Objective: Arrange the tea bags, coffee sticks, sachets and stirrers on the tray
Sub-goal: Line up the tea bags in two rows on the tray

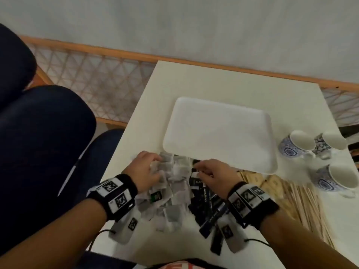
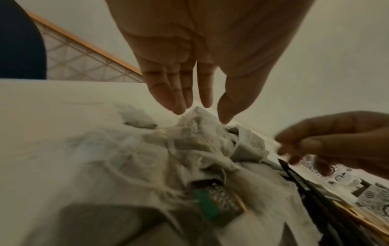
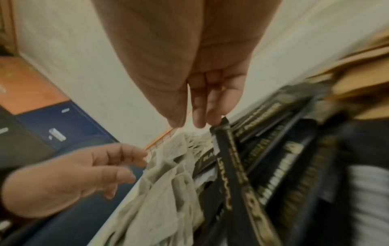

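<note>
Two hands at tray (image 1: 219, 131) near edge, left hand (image 1: 144, 171) fingers straight over tea bags (image 1: 174, 191), right hand (image 1: 211, 174) fingers pinching coffee stick (image 3: 229, 159).

Dim, warm indoor light with soft shadows and no glare. The head view bends at its edges; both wrist views are smeared, blurring the pile of pale paper tea bags (image 2: 195, 149) and black gold-lettered coffee sticks (image 3: 263, 174).

This looks like a sitting corner in a home or a small lounge. A low white table (image 1: 229, 82) stands against a plain pale wall (image 1: 174, 22), with a cane lattice bench (image 1: 93, 78) behind it and dark blue cushions (image 1: 38, 133) beside it. Patterned blue-and-white cups (image 1: 295, 144) sit on the table.
</note>
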`<control>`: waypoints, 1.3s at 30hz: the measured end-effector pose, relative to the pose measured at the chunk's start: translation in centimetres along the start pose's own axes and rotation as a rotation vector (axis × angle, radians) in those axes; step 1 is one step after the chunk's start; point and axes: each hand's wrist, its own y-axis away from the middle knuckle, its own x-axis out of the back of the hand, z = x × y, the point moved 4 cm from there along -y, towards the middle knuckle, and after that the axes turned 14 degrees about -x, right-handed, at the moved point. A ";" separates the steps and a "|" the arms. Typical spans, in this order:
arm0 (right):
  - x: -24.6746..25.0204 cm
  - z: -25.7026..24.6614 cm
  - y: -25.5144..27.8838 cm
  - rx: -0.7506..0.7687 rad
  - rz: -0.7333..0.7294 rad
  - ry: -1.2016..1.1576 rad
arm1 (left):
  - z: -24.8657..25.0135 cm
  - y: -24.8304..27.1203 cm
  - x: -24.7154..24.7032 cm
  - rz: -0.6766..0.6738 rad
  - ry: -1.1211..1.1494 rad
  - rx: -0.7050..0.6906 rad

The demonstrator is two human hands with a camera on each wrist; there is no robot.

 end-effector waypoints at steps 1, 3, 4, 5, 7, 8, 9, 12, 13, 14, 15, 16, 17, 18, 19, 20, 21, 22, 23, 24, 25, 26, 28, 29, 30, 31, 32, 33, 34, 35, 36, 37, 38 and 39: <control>-0.3 -0.2 -0.7 0.009 0.016 0.004 | 0.0 -0.4 -0.1 -0.012 0.002 -0.001; -0.5 -0.8 -1.7 0.006 0.011 0.053 | 0.2 -0.9 -0.1 -0.023 0.015 -0.003; -0.5 -1.2 -2.0 -0.006 -0.008 0.078 | 0.3 -1.2 -0.3 -0.028 0.045 -0.015; -0.6 -1.4 -2.6 -0.016 -0.024 0.099 | 0.3 -1.5 -0.5 -0.029 0.080 -0.021; -1.0 -1.7 -3.3 -0.035 -0.066 0.134 | -0.1 -2.0 -0.9 -0.041 0.102 -0.012; -1.0 -1.9 -3.7 -0.039 -0.077 0.149 | -0.3 -2.3 -1.1 -0.057 0.076 -0.004; -1.0 -2.1 -4.0 -0.047 -0.092 0.148 | -0.4 -2.4 -1.3 -0.072 0.061 0.010; -1.1 -2.7 -4.6 -0.041 -0.119 0.168 | -0.6 -2.6 -1.7 -0.085 0.041 0.033; -1.1 -2.9 -4.6 -0.025 -0.118 0.190 | -0.6 -2.7 -1.7 -0.079 0.046 0.041; -1.1 -3.2 -4.6 -0.008 -0.115 0.212 | -0.6 -2.7 -1.7 -0.072 0.053 0.050; -1.3 -3.3 -4.7 -0.001 -0.119 0.230 | -0.6 -2.9 -1.7 -0.071 0.053 0.059; -1.4 -3.5 -4.7 0.004 -0.124 0.240 | -0.6 -3.0 -1.7 -0.076 0.046 0.065; -1.6 -3.7 -4.7 0.003 -0.132 0.254 | -0.5 -3.0 -1.7 -0.086 0.034 0.067; -1.8 -3.9 -4.7 0.011 -0.136 0.277 | -0.4 -3.0 -1.7 -0.092 0.026 0.064; -2.0 -4.0 -4.7 0.020 -0.141 0.295 | -0.3 -2.9 -1.7 -0.094 0.029 0.061; -2.2 -4.0 -4.7 0.032 -0.145 0.300 | -0.3 -2.9 -1.8 -0.090 0.038 0.051; -2.4 -4.0 -4.7 0.033 -0.153 0.290 | -0.3 -2.8 -1.9 -0.086 0.051 0.044; -2.6 -4.0 -4.6 0.033 -0.157 0.267 | -0.3 -2.8 -2.0 -0.081 0.068 0.036; -2.7 -3.9 -4.5 0.025 -0.158 0.237 | -0.3 -2.8 -2.0 -0.082 0.088 0.033; -2.8 -3.8 -4.5 0.014 -0.154 0.209 | -0.4 -2.8 -2.0 -0.086 0.102 0.031; -2.8 -3.8 -4.4 -0.010 -0.157 0.194 | -0.5 -2.9 -2.0 -0.096 0.100 0.032; -2.8 -3.7 -4.5 -0.037 -0.162 0.187 | -0.6 -2.9 -2.0 -0.105 0.088 0.035; -2.8 -3.6 -4.6 -0.074 -0.175 0.189 | -0.7 -3.0 -1.9 -0.115 0.057 0.037; -2.8 -3.6 -4.7 -0.071 -0.173 0.190 | -0.8 -3.1 -1.8 -0.108 0.039 0.028; -2.7 -3.6 -4.8 -0.061 -0.168 0.184 | -0.8 -3.3 -1.7 -0.097 0.023 0.016; -2.7 -3.7 -4.8 -0.056 -0.169 0.172 | -0.7 -3.3 -1.6 -0.088 0.019 0.005; -2.7 -3.7 -4.8 -0.053 -0.174 0.158 | -0.6 -3.4 -1.5 -0.080 0.023 -0.005; -2.5 -3.8 -4.8 -0.055 -0.181 0.144 | -0.6 -3.5 -1.3 -0.068 0.036 -0.013; -2.3 -3.9 -4.8 -0.061 -0.185 0.119 | -0.6 -3.6 -1.2 -0.049 0.068 -0.010; -1.9 -4.0 -4.8 -0.078 -0.187 0.082 | -0.6 -3.6 -1.0 -0.015 0.137 0.010; -1.4 -4.0 -4.8 -0.101 -0.181 0.035 | -0.7 -3.5 -0.7 0.024 0.239 0.042; -1.0 -3.9 -4.7 -0.121 -0.174 -0.008 | -0.8 -3.4 -0.5 0.058 0.349 0.069; -0.5 -3.9 -4.6 -0.132 -0.168 -0.045 | -0.9 -3.4 -0.4 0.077 0.435 0.085; -0.1 -3.9 -4.5 -0.135 -0.170 -0.084 | -1.0 -3.3 -0.3 0.079 0.500 0.099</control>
